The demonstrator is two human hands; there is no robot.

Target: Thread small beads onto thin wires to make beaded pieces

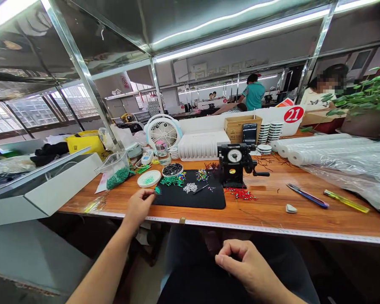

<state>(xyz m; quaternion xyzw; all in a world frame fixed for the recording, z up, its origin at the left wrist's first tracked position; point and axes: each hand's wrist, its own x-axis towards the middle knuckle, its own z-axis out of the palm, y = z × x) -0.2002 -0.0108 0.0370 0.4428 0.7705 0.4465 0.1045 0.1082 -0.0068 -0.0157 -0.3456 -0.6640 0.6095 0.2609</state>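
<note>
My left hand [139,206] reaches to the left edge of a black mat [190,198] on the wooden bench, its fingers pinched on a small green piece [157,191]. On the mat lie green pieces [172,180], a pile of tiny silver parts [190,187] and mixed coloured beads [202,174]. My right hand [245,264] rests low over my lap, below the bench edge, fingers curled together; whether they hold anything is hidden.
A black hand-crank machine with a dial [236,164] stands right of the mat, red pins [240,194] before it. Tweezers [307,195], a yellow-green tool [346,201], white rolls [316,147], a small fan [163,131] and a white box [44,185] surround it. Other people work behind.
</note>
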